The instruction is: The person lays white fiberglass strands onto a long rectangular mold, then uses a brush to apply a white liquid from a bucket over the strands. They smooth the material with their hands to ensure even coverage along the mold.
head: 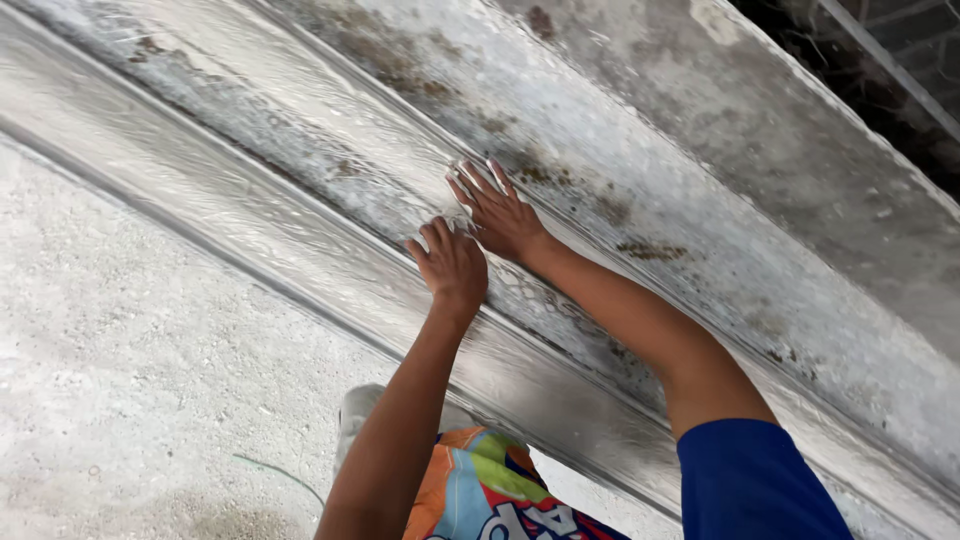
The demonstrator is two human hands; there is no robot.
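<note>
Both hands, left hand and right hand, press the grey moulding

A bare construction site: rough concrete floor, a stained, grey stepped moulding running across, and exposed framework in shadow beyond.

Long grey stained concrete moulding, running diagonally

The left hand curls, hiding its palm (anything gripped is unseen); the blue sleeve runs off at five o'clock.
</note>
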